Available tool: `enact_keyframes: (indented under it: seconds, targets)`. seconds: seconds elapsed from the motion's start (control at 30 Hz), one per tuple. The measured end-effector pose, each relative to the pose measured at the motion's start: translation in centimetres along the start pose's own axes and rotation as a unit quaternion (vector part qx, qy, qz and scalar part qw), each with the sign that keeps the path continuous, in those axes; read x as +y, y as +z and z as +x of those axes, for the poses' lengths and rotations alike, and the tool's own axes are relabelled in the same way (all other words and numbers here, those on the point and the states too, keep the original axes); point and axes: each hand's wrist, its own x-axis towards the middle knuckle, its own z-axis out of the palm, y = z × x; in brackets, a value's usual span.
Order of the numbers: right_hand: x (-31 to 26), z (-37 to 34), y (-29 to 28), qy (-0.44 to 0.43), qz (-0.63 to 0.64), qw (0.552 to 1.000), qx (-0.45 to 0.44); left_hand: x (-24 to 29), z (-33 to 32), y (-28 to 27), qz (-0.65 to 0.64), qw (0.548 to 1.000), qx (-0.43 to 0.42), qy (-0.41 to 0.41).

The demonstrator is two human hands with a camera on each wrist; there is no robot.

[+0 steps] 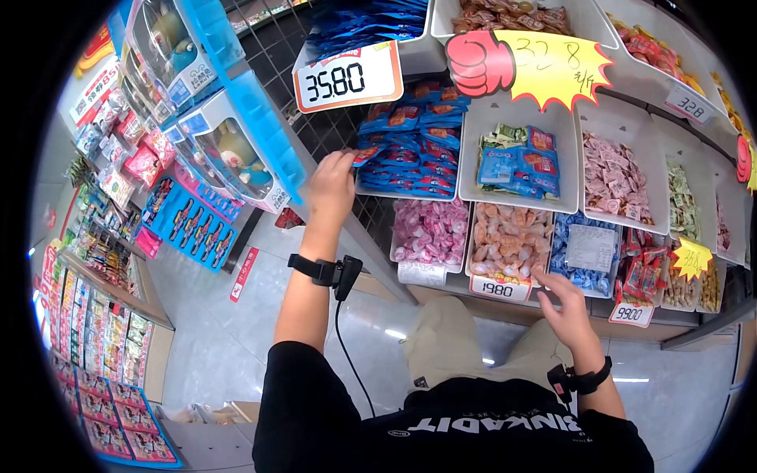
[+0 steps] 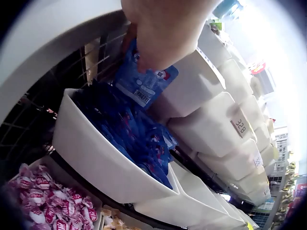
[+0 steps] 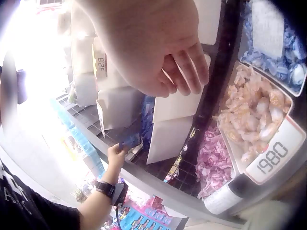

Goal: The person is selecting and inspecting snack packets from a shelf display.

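Observation:
My left hand (image 1: 332, 186) pinches a small blue packet (image 1: 367, 154) at the left edge of a white bin full of blue packets (image 1: 418, 162). In the left wrist view, the left hand (image 2: 163, 38) holds the blue packet (image 2: 144, 85) by its upper part, above the packets piled in the bin (image 2: 110, 163). My right hand (image 1: 566, 309) hangs over the front edge of the lower bins, near the orange-wrapped candies (image 1: 511, 240) and the 1980 price card (image 1: 500, 288). It holds nothing, fingers loosely bent, in the right wrist view (image 3: 158, 52).
Pink-wrapped candies (image 1: 430, 233) and blue-wrapped candies (image 1: 583, 252) fill lower bins beside the orange ones. A 3580 price card (image 1: 347, 76) hangs above the left hand. Boxed toys (image 1: 233, 150) stand left of a black wire grid. Further candy bins extend right.

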Motion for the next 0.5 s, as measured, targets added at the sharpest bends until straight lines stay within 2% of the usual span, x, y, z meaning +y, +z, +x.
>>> enact_keyframes:
  seconds: [0.3, 0.37, 0.5]
  targets:
    - [-0.1, -0.5, -0.8, 0.048, 0.043, 0.998, 0.021, -1.1, 1.0, 1.6, 0.080, 0.996, -0.029, 0.027]
    - [-0.1, -0.4, -0.7, 0.043, 0.040, 0.998, 0.023, -1.0, 1.7, 1.7, 0.111, 0.990, -0.083, 0.037]
    - [-0.3, -0.4, -0.4, 0.036, 0.047, 0.998, 0.023, -1.1, 2.5, 2.8, 0.133, 0.983, -0.122, 0.037]
